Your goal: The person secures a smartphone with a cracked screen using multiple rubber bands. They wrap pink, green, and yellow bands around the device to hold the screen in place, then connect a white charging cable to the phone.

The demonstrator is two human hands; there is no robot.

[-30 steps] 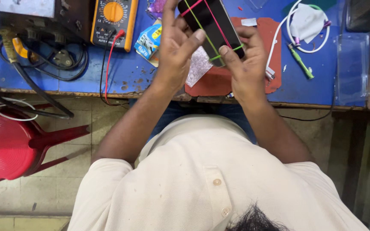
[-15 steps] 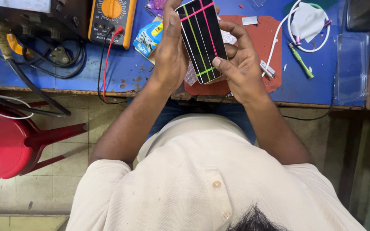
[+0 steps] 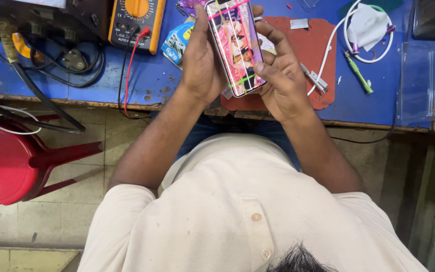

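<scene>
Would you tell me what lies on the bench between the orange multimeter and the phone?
A small blue packet lies there, beside the left hand, in the head view.

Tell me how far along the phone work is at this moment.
Looks done: coloured rubber bands are already stretched around the phone, and its screen is lit. In hand: the left hand and right hand both grip it above the red mat. Left: the bands are not yet off; the multimeter lies untouched.
</scene>
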